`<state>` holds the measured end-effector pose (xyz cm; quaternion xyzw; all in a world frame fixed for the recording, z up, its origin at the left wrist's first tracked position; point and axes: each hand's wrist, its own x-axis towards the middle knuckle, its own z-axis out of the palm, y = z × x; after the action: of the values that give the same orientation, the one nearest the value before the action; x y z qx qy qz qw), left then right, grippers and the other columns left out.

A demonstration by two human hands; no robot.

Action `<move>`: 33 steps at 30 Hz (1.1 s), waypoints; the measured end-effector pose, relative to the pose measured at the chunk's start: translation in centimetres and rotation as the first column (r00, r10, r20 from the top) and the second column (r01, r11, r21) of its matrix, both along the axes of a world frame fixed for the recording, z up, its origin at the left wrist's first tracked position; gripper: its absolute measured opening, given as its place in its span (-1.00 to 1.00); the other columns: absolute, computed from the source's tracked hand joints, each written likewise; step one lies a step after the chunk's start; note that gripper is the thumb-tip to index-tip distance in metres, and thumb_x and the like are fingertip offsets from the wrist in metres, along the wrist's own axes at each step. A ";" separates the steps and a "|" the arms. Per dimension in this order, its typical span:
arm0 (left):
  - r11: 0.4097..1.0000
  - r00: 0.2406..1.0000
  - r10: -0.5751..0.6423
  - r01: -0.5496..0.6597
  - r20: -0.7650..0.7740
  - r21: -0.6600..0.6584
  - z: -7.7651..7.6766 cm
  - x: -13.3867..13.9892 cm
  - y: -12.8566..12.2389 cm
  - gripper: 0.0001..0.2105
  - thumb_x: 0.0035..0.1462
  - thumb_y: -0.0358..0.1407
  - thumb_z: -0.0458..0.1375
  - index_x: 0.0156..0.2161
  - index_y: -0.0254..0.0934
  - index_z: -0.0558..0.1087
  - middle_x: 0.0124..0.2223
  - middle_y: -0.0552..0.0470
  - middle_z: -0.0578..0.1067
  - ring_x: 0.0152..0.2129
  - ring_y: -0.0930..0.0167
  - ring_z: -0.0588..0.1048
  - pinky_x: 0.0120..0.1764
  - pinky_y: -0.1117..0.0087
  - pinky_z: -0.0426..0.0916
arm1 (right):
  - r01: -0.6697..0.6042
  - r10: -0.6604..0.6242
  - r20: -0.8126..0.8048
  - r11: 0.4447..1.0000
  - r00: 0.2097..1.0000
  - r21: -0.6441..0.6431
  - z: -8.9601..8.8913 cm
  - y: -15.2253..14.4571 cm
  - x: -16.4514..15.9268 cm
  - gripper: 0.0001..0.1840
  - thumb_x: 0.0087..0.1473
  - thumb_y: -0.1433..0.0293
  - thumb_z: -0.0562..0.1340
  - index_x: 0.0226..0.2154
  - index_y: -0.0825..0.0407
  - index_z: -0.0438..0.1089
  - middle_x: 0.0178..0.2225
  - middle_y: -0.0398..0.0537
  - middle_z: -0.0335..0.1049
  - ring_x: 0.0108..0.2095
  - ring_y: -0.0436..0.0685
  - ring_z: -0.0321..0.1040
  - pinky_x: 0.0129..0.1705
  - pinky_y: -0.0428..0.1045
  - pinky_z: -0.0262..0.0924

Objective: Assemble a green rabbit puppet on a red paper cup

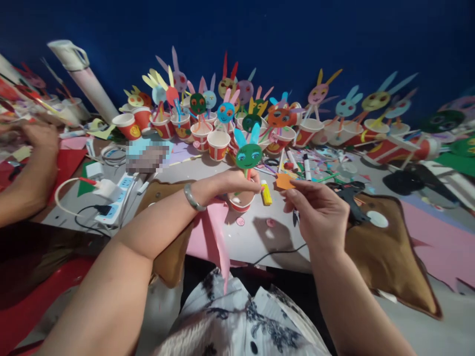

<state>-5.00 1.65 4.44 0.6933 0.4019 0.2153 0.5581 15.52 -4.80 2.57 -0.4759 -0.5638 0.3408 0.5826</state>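
My left hand [237, 182] is closed around the stem of a paper rabbit [249, 157], which has a green round face and light-blue ears. Just beneath that hand stands a red-and-white paper cup [237, 205], partly covered by the fingers. Between thumb and fingertips, my right hand [322, 213] pinches a small orange paper piece [284, 182], held to the right of the rabbit. A yellow glue stick [266, 194] is between the two hands. Two small pink round stickers [270, 223] lie on the table in front of the cup.
Many paper rabbits in cups [218, 143] line the back. At right are a black glue gun [351, 198] and a brown cushion [393, 252]. A power strip [118, 198] with cables lies at left, near another person's arm [29, 173]. Paper scraps litter the table.
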 end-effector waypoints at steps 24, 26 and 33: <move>1.000 0.997 0.030 -0.029 -0.072 0.007 -0.3 0.4 0.5 -0.92 -0.01 -0.33 0.23 -0.39 -0.30 0.44 -0.42 0.08 0.45 -0.47 0.49 0.39 -0.35 0.45 0.24 | -0.033 0.323 0.854 0.940 0.407 -0.340 -2.7 -0.6 3.5 -0.85 0.11 0.27 0.29 -0.37 0.01 0.50 -0.35 -0.01 0.50 -0.34 0.16 0.42 -0.32 0.01 0.15; 0.999 0.996 0.028 -0.025 -0.080 0.033 -0.2 0.3 0.5 -0.92 -0.01 -0.32 0.23 -0.40 -0.30 0.45 -0.43 0.08 0.46 -0.47 0.48 0.40 -0.36 0.45 0.24 | -0.019 0.344 0.859 0.931 0.378 -0.364 -2.6 -0.5 3.3 -0.85 0.12 0.28 0.28 -0.37 0.02 0.49 -0.36 -0.02 0.50 -0.35 0.16 0.41 -0.32 0.01 0.12; 0.998 0.996 0.033 -0.029 -0.085 0.047 -0.3 0.3 0.6 -0.92 -0.01 -0.31 0.24 -0.40 -0.29 0.47 -0.44 0.07 0.48 -0.48 0.46 0.42 -0.36 0.41 0.26 | -0.020 0.442 0.817 0.883 0.371 -0.469 -2.6 -0.1 3.0 -0.84 0.16 0.35 0.21 -0.38 0.04 0.48 -0.44 -0.04 0.48 -0.43 0.11 0.37 -0.35 -0.01 0.07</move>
<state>-4.72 2.24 4.10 0.7080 0.4312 0.2034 0.5210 18.53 -4.89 -0.08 -0.6003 -0.7716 0.2094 0.0214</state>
